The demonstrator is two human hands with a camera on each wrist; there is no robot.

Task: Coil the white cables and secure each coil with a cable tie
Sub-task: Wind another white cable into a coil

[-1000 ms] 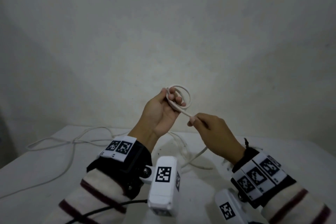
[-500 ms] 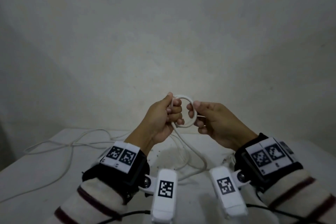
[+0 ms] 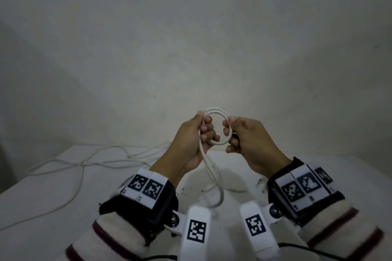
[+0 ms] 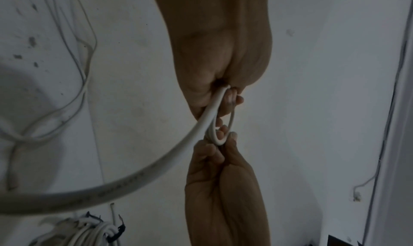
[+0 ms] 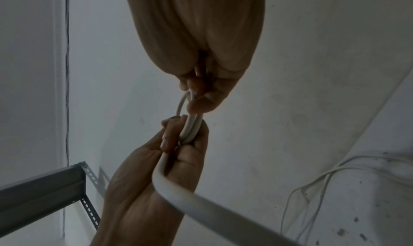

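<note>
In the head view, both hands are raised in the middle of the frame, above a white table (image 3: 53,207). The left hand (image 3: 191,140) has its fingers curled round the left side of a small coil (image 3: 216,127) of white cable, and the right hand (image 3: 248,144) pinches the coil's right side between thumb and fingers. The coil shows two turns lying side by side. From the left hand the loose cable (image 3: 212,167) drops toward the table and bends back near the lower centre. More thin white cables (image 3: 84,161) lie spread over the table at the left of the frame. Each wrist carries a black band with black-and-white marker squares.

In the left wrist view, the left hand (image 4: 221,55) fills the upper centre, and the thick cable (image 4: 156,163) leaves its grip and sweeps down to the lower left edge. The right hand (image 4: 223,188) comes up from the bottom and grips the lower end of the coil (image 4: 220,138). A bundle of coiled cables (image 4: 89,232) sits at the bottom left, on the table.

In the right wrist view, the right hand (image 5: 201,38) hangs from the top, its fingertips closed on the top of the coil (image 5: 190,126). The left hand (image 5: 152,179) rises from the bottom, clasping the coil's lower part, with the cable (image 5: 212,211) running off to the lower right. A grey metal shelf frame (image 5: 44,184) shows at the lower left.
</note>
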